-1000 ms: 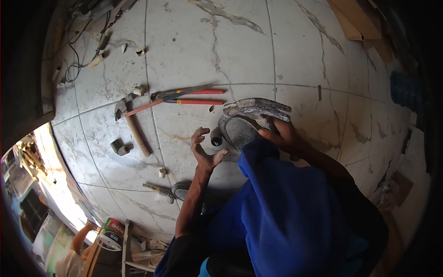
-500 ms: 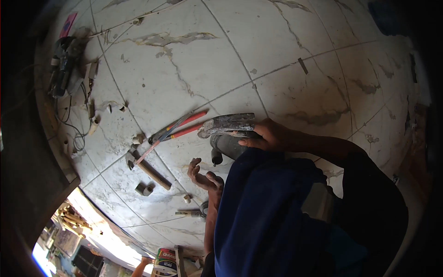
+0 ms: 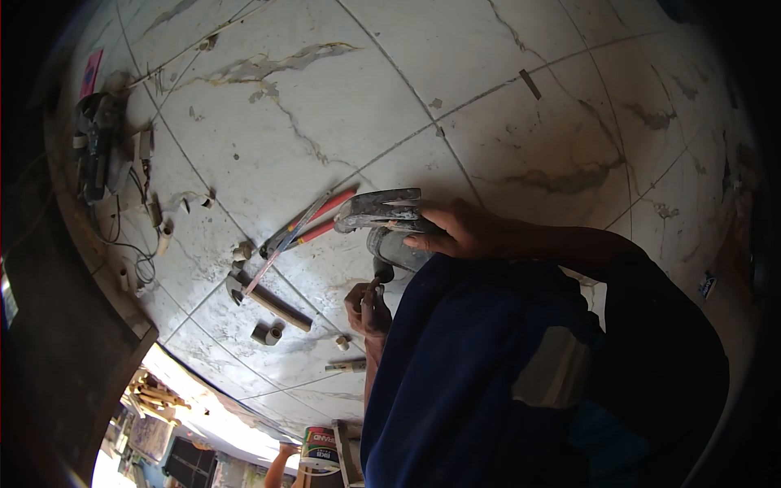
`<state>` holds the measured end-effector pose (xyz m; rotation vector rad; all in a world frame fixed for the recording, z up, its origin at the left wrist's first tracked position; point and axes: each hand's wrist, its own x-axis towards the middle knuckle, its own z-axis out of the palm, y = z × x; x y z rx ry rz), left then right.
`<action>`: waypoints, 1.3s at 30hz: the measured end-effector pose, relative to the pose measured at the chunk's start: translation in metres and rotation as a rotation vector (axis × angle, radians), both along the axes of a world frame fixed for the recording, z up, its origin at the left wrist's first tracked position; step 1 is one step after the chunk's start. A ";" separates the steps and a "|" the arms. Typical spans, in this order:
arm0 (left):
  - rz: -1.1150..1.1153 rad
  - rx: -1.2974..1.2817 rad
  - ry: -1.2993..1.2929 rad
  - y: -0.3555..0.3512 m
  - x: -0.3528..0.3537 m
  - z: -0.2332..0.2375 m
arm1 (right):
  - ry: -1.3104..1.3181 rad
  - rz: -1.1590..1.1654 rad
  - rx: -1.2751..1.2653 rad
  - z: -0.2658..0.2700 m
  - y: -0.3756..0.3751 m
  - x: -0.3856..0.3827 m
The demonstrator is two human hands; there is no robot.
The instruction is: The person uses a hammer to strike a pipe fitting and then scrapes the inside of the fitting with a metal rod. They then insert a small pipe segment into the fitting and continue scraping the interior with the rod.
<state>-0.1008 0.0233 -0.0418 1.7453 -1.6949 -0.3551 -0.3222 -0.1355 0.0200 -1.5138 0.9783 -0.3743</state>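
Note:
My right hand is closed around a dark, dust-coated tool with a curved, split-ended upper part. Below that part, a rounded grey-black body ends in a short black cylinder. The fingers of my left hand are curled together, tips right at the cylinder's lower end; I cannot tell what they pinch. Blue trousers hide part of the body. Beyond the left hand lie a claw hammer with a wooden handle and a red-handled tool, crossed by a thin strip.
Pipe fittings and small pieces lie on the marbled tile floor. A dark power tool with a cord sits far left. At the bottom are a paint bucket and another person's arm.
My left hand has gone from spread fingers to a closed grip and moved up to the black cylinder. My right hand keeps its hold on the tool. The view has shifted slightly.

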 end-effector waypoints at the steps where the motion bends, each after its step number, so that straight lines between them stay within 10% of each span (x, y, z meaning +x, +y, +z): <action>1: 0.001 0.003 0.002 -0.001 -0.004 -0.002 | 0.002 0.001 0.003 0.000 -0.001 -0.001; 10: 0.105 0.003 0.067 -0.023 -0.016 0.013 | 0.114 0.072 0.077 -0.005 0.001 -0.007; 15: -0.363 0.239 0.219 -0.012 -0.003 0.034 | 0.057 -0.026 0.008 -0.008 0.006 -0.005; 25: 0.166 -0.152 0.133 0.003 0.004 -0.011 | 0.196 0.075 0.085 -0.006 0.002 -0.015; 39: -0.169 -0.080 -0.173 -0.011 0.003 0.012 | 0.190 0.073 0.109 -0.008 0.003 -0.014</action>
